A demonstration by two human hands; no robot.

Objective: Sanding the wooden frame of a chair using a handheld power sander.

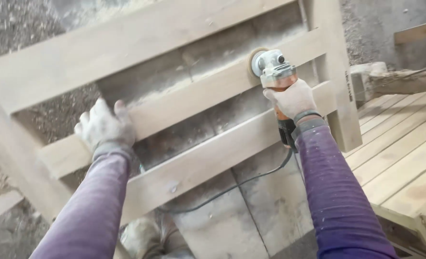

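Observation:
A wooden frame of pale slats (193, 96) leans tilted across the view. My left hand (103, 125), dusty and gloved, grips the upper edge of the middle slat near its left end. My right hand (293, 100) is closed around the orange body of an angle grinder (273, 72). The grinder's sanding disc (252, 61) presses against the same slat further right. A black power cord (232, 188) trails from the tool down under the frame. Both sleeves are purple and dusted with sawdust.
Sawdust lies on the slats and on the ground at upper left. A slatted wooden panel (400, 158) lies flat at the right, with a rough log (404, 79) behind it. Concrete floor (241, 225) shows below the frame.

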